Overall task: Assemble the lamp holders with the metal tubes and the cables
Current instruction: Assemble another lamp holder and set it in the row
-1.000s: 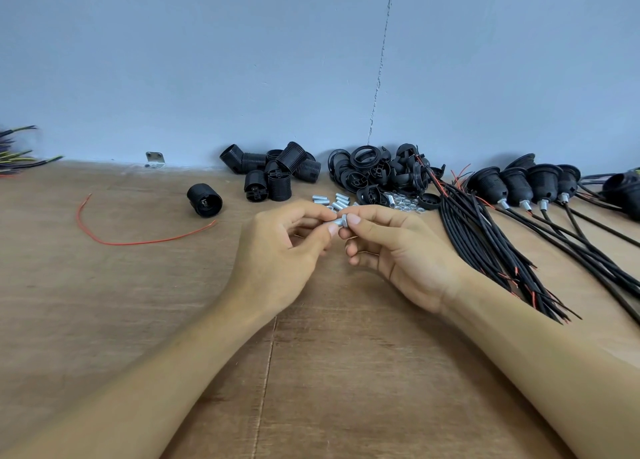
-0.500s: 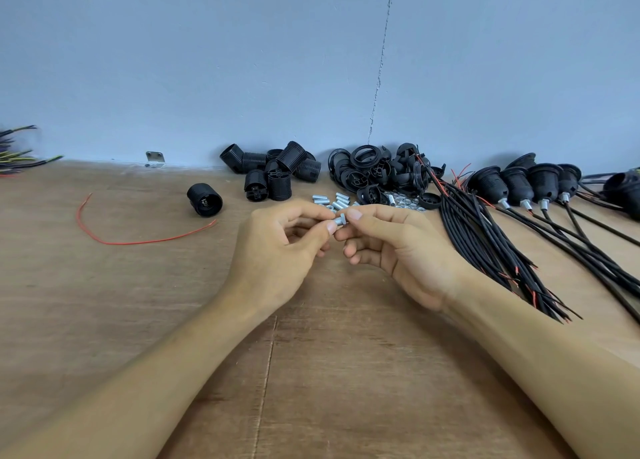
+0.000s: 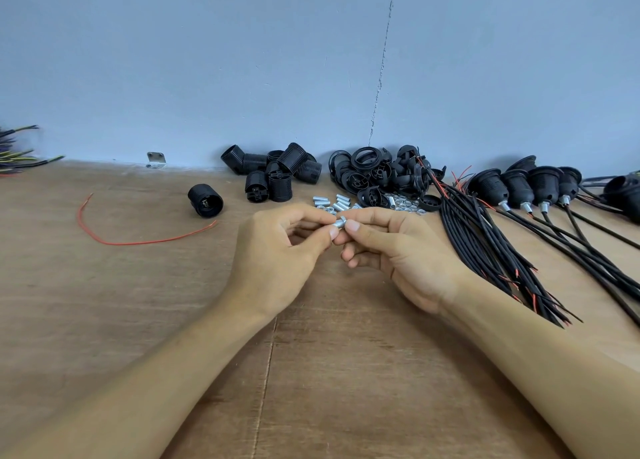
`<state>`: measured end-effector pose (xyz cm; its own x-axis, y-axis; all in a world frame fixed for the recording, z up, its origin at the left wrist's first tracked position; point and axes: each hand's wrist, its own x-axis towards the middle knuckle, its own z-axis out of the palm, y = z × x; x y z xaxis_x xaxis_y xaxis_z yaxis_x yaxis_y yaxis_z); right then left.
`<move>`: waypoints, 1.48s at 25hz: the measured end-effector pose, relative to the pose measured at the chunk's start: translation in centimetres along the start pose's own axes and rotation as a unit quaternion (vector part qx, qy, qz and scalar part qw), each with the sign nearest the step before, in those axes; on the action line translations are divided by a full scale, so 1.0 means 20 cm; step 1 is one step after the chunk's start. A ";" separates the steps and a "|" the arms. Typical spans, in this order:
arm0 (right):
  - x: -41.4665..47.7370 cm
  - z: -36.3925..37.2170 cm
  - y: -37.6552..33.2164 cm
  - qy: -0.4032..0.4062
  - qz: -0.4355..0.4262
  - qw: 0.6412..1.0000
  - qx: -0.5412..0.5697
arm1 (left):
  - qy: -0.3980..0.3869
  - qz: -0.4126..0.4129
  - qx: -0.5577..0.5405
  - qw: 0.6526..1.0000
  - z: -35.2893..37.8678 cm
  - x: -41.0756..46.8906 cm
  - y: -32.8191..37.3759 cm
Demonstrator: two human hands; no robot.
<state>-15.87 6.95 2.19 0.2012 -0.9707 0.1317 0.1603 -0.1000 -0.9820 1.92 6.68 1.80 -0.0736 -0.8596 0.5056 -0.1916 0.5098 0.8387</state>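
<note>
Desk of brown wood against cracked blue-grey wall; left hand and right hand fingers jointly pinch short silver threaded metal tube.

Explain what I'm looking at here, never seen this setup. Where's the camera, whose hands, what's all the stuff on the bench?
There is no machine here: a person works with bare hands, and the single picture comes from a wide-angle camera on their head, looking forward and down.

The left hand and right hand meet at the fingertips and pinch one small metal tube between them, above the wooden table.

Along the wall lie the parts: a heap of ribbed black lamp holder shells, one stray shell, a heap of black rings and caps, and loose metal tubes and nuts in front of them. To the right are a bundle of black cables and a row of finished holders with cables attached. A loose red wire lies on the left.
</note>
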 end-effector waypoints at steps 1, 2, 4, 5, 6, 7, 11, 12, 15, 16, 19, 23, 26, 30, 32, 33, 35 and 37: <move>0.00 0.00 0.00 0.009 -0.019 0.999 -0.024 | -0.002 -0.018 -0.024 1.000 0.00 0.01 0.00; 0.00 0.01 0.00 0.018 -0.040 0.998 -0.054 | -0.005 -0.035 -0.046 0.998 0.00 0.01 -0.01; -0.01 0.03 0.01 0.031 -0.071 0.993 -0.091 | -0.010 -0.057 -0.076 0.995 -0.01 0.02 -0.01; -0.01 0.03 0.01 0.035 -0.076 0.992 -0.095 | -0.012 -0.063 -0.083 0.995 -0.01 0.02 -0.02; -0.01 0.03 0.02 0.038 -0.077 0.992 -0.093 | -0.014 -0.065 -0.086 0.994 -0.01 0.02 -0.02; -0.01 0.03 0.01 0.040 -0.074 0.993 -0.088 | -0.014 -0.065 -0.087 0.994 -0.01 0.02 -0.02; -0.01 0.03 0.01 0.032 -0.065 0.994 -0.082 | -0.015 -0.052 -0.082 0.995 -0.01 0.02 -0.02; -0.02 0.03 0.00 0.029 -0.064 0.994 -0.083 | -0.015 -0.050 -0.082 0.995 -0.01 0.02 -0.02; -0.02 0.03 0.00 0.023 -0.060 0.994 -0.088 | -0.015 -0.043 -0.071 0.996 -0.01 0.02 -0.02; -0.01 0.03 0.00 0.022 -0.059 0.994 -0.091 | -0.015 -0.040 -0.063 0.997 -0.01 0.02 -0.02; -0.01 0.03 0.00 0.021 -0.051 0.994 -0.095 | -0.014 -0.035 -0.047 0.998 -0.01 0.02 -0.02; -0.01 0.03 0.01 0.026 -0.041 0.994 -0.098 | -0.010 -0.025 -0.032 0.999 -0.01 0.01 -0.02; -0.01 0.04 0.01 0.034 -0.038 0.994 -0.100 | 0.004 0.011 0.010 1.000 0.00 0.00 -0.01; -0.01 0.05 0.00 0.053 -0.016 0.988 -0.141 | 0.008 0.061 0.042 0.997 0.02 -0.02 0.00; -0.01 0.04 0.00 0.061 0.002 0.987 -0.147 | 0.003 0.073 0.041 0.996 0.02 -0.03 0.01; -0.01 0.04 -0.01 0.061 0.010 0.989 -0.137 | 0.001 0.076 0.039 0.996 0.03 -0.03 0.01; -0.01 0.05 -0.01 0.068 0.011 0.992 -0.107 | -0.001 0.083 0.037 0.996 0.03 -0.04 0.01; -0.01 0.06 -0.01 0.088 -0.009 0.991 -0.099 | -0.001 0.087 0.038 0.995 0.04 -0.04 0.01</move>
<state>-14.85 7.45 2.49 0.0263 -0.9897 0.1408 -0.0337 -0.1416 -0.9893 1.13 7.53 1.39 -0.1151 -0.7583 0.6416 -0.2488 0.6473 0.7205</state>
